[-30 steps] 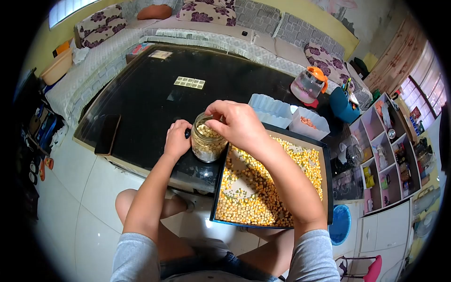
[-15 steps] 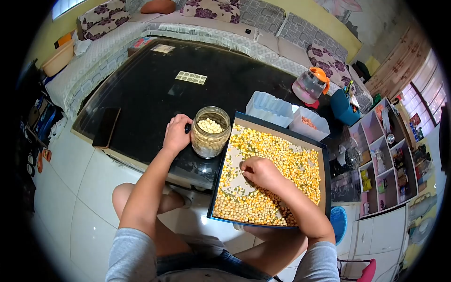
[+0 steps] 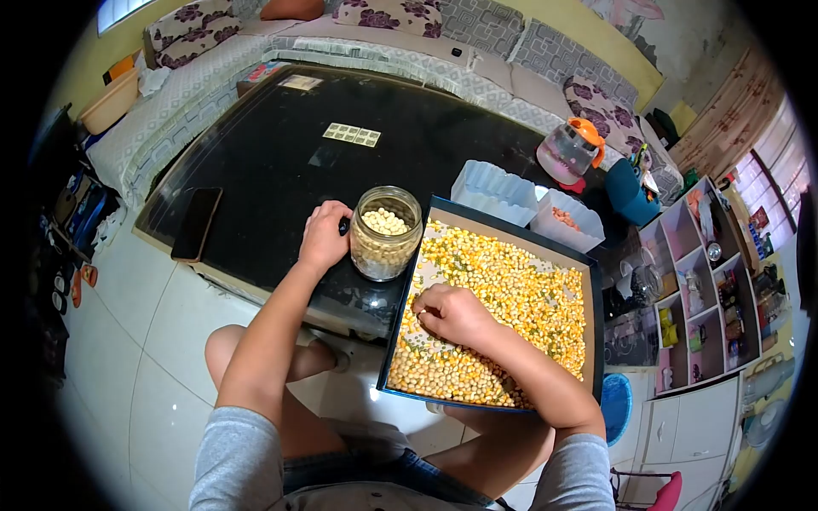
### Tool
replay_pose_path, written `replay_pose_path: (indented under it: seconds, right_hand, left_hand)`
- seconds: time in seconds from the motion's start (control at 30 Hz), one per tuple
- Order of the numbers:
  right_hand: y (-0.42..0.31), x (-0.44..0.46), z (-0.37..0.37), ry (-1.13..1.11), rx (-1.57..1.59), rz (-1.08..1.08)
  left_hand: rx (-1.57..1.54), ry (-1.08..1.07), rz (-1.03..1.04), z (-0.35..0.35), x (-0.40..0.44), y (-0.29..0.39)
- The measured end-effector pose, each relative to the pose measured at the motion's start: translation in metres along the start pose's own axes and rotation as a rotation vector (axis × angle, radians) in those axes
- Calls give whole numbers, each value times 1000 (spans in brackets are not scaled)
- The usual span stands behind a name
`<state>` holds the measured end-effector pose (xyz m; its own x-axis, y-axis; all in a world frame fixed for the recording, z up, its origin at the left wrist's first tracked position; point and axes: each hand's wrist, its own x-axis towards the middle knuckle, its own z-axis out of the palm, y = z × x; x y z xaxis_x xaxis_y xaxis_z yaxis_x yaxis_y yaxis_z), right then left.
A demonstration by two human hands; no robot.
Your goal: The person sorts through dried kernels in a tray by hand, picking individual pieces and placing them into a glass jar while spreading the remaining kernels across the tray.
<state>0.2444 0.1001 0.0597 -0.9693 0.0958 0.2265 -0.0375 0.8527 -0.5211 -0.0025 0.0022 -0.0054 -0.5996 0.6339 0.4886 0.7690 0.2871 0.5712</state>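
My left hand point(image 3: 324, 236) rests on the black table just left of an open glass jar point(image 3: 386, 254), its fingers curled around a small dark object point(image 3: 344, 226) that is mostly hidden. Pale beans point(image 3: 385, 222) fill much of the jar. Inside a shallow cardboard box point(image 3: 596, 298), my right hand point(image 3: 456, 313) reaches down near the left side with fingertips drawn together; anything between them is too small to make out. Yellow corn kernels point(image 3: 520, 289) cover most of the box, with tiny green beans scattered among them. Round tan beans point(image 3: 434, 379) gather along the near edge.
Behind the box stand two translucent plastic containers, one bare point(image 3: 490, 194) and one with reddish nuts or beans point(image 3: 565, 219). A pitcher with an orange lid point(image 3: 569, 152), a phone point(image 3: 197, 225) and a patterned card point(image 3: 352, 134) lie about the black table point(image 3: 256, 153). A blue bin point(image 3: 616, 409) is at right.
My right hand has moved a little left and toward the box's left wall, fingertips still low among the kernels. My left hand stays beside the jar. The view has shifted slightly.
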Motion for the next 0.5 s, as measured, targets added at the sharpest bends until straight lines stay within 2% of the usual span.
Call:
replay_pose_path:
  seconds: [0.23,0.3,0.4,0.5]
  right_hand:
    - [10,-7,-1,-102,-200,49]
    - [11,-9,-5,-43,-158,24]
    - [-1,-10,-12,-90,64,45]
    - [-7,-13,-6,-181,65,27]
  left_hand:
    - [5,-6,-3,0,0,0]
    - [-10,-14,-5,-2,0,1]
    - [-25,-15,-9,-2,0,1]
    - [-18,-12,-7,-1,0,0]
